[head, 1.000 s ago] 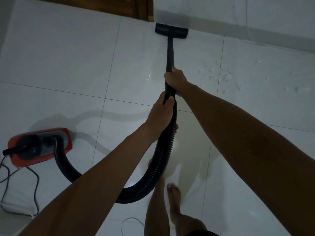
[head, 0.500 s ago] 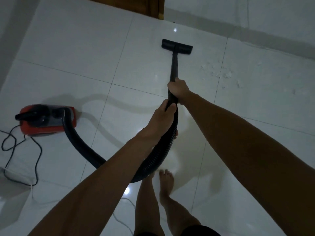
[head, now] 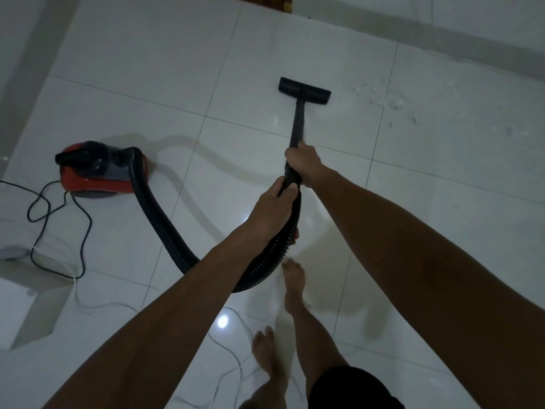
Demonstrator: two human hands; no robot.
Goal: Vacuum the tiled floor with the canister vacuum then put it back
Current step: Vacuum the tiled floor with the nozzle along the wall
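No text can be read — not on the canister vacuum (head: 100, 175), nor elsewhere.

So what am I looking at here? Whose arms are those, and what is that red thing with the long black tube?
You are seeing through a camera worn on a person's head, looking down, so the two arms are that person's own. The red thing is a canister vacuum cleaner sitting on the white tiled floor. A bendy black hose comes out of it and curves round to a stiff black wand, which ends in a flat floor nozzle resting on the tiles. The right hand grips the wand further forward, and the left hand grips just behind it, where the hose joins. A black power cord loops on the floor by the vacuum. To the right of the nozzle lie little white crumbs, not yet sucked up. At the bottom you can see the person's bare feet.
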